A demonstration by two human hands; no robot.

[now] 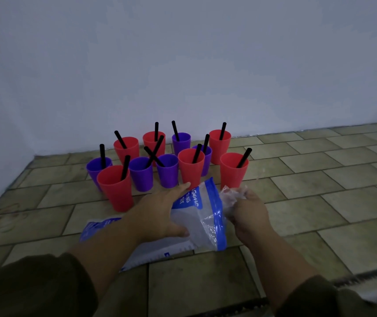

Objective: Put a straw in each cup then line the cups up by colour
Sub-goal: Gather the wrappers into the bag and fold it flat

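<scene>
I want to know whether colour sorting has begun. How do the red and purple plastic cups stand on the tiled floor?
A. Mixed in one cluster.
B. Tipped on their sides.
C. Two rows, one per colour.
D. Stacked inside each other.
A: the red plastic cups and purple plastic cups stand upright, colours intermingled in one cluster on the tiled floor, each holding a black straw.
</scene>
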